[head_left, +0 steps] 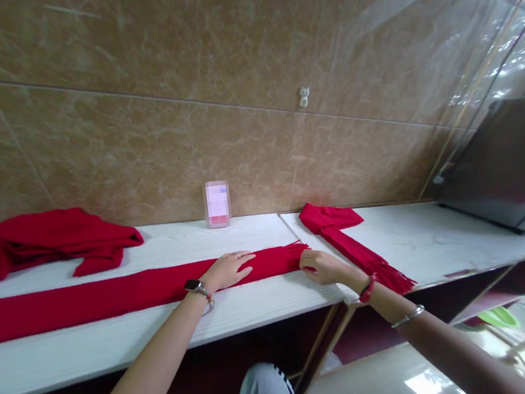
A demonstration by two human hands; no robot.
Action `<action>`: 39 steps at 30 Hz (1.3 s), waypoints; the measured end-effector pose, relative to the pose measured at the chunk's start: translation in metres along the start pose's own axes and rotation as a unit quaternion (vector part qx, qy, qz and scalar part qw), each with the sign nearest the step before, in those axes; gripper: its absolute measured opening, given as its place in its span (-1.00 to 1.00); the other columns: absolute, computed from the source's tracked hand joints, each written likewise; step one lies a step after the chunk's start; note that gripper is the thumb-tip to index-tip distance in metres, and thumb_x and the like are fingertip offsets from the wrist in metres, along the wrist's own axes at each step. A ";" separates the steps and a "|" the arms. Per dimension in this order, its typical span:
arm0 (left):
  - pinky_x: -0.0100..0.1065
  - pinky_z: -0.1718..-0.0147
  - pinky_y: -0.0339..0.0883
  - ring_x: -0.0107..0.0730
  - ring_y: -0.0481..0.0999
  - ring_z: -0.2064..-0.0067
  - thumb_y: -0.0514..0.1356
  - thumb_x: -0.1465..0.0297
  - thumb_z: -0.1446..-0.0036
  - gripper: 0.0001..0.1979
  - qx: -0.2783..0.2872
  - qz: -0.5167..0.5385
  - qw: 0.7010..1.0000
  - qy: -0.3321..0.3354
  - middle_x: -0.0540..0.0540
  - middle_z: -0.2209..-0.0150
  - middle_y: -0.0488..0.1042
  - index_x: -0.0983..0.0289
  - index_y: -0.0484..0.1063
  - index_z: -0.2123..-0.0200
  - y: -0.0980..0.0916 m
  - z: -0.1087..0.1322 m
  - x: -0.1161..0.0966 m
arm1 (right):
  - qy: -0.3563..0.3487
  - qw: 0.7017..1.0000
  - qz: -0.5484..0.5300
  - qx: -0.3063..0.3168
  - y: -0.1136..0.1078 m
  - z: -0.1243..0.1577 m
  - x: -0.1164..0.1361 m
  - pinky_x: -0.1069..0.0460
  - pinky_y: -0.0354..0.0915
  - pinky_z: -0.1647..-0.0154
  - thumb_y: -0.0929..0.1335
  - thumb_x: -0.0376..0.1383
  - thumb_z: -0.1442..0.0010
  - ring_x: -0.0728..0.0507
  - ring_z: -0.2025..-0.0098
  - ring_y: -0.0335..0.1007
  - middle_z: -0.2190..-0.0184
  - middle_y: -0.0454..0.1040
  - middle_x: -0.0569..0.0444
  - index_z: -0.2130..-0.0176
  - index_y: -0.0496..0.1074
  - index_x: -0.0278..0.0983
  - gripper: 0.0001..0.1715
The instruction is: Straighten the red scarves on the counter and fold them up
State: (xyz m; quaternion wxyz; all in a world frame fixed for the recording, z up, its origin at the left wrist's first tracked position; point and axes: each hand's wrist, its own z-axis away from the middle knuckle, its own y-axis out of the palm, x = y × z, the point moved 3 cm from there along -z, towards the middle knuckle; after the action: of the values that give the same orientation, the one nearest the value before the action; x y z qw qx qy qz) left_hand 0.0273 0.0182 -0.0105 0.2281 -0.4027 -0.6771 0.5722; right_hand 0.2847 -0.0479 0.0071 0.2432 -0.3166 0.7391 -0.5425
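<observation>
Head view: red scarf (112, 296), illegibly pixelated panel (217, 203)

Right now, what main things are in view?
Marbled tile wall: one, brown, behind
Wood-grain counter: one, white, centre
Long cloth strip: one, red, across counter
Crumpled cloth: one, red, counter left
Folded fringed cloth: one, red, counter right
Blurred upright rectangle: one, pinkish, counter back
Small ornament: one, white, on wall
Boxy unit: one, grey, far right
Rounded item: one, green, lower right
Trousered knees: two, pale, bottom
Left hand: one, on strip
Right hand: one, at strip's end
</observation>
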 end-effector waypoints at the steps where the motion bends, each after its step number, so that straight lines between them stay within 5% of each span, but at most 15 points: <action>1: -0.33 -0.08 0.05 -0.34 0.25 -0.12 -0.07 0.20 -0.23 -0.57 0.000 0.000 1.000 -0.001 0.06 -0.16 0.22 0.15 0.18 -0.14 0.000 0.000 0.000 | 0.013 1.000 0.010 -0.002 0.000 0.008 -0.007 0.05 0.22 0.33 0.21 -0.53 0.01 -0.07 0.37 0.27 0.44 0.40 0.02 0.43 0.35 -0.29 -0.79; 8: -0.32 -0.08 0.08 -0.33 0.27 -0.11 -0.05 0.21 -0.23 -0.58 -0.012 0.004 1.000 0.005 0.07 -0.15 0.24 0.16 0.21 -0.12 0.000 0.000 0.001 | 0.087 0.993 0.080 -0.015 -0.020 0.060 -0.041 0.03 0.25 0.33 0.20 -0.48 -0.04 -0.10 0.35 0.31 0.46 0.40 0.00 0.42 0.38 -0.30 -0.79; 15: -0.22 -0.09 0.08 -0.25 0.24 -0.12 -0.02 0.29 -0.22 -0.66 -0.071 -0.034 0.997 0.024 0.13 -0.13 0.25 0.20 0.34 -0.02 -0.011 0.004 -0.011 | 0.034 0.997 0.023 -0.061 -0.016 -0.002 0.010 0.02 0.29 0.22 0.24 -0.43 -0.12 -0.10 0.25 0.34 0.34 0.45 0.00 0.30 0.42 -0.28 -0.81; 19: -0.26 -0.01 0.16 -0.31 0.36 0.02 0.06 0.32 -0.19 -0.74 -0.094 -0.067 0.991 0.073 0.12 0.05 0.39 0.23 0.41 0.09 -0.024 0.011 -0.030 | 0.027 0.997 0.045 -0.062 -0.005 -0.028 0.027 0.01 0.28 0.17 0.25 -0.42 -0.14 -0.12 0.17 0.34 0.24 0.46 -0.05 0.21 0.43 -0.31 -0.78; 26: -0.38 0.25 0.29 -0.37 0.43 0.24 0.10 0.34 -0.16 -0.83 -0.036 -0.114 0.990 0.074 0.06 0.25 0.43 0.24 0.41 0.20 -0.023 0.013 -0.040 | 0.020 0.994 0.109 0.020 0.009 -0.035 0.026 0.03 0.26 0.25 0.22 -0.46 -0.16 -0.10 0.27 0.38 0.34 0.48 -0.05 0.31 0.44 -0.35 -0.78; 39: -0.42 0.22 0.31 -0.40 0.44 0.21 -0.04 0.44 -0.23 -0.78 -0.033 -0.101 0.993 0.052 0.08 0.24 0.43 0.25 0.35 0.12 -0.021 0.011 -0.035 | 0.036 0.996 0.080 -0.016 0.020 -0.039 0.015 -0.01 0.27 0.18 0.24 -0.43 -0.16 -0.14 0.23 0.39 0.28 0.50 -0.07 0.18 0.43 -0.34 -0.75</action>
State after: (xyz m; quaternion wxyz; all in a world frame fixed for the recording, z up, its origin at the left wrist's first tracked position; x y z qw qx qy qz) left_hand 0.0331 -0.0175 0.0120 0.3064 -0.3686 -0.7200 0.5018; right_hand 0.2430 -0.0297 -0.0013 0.2540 -0.2409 0.7786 -0.5208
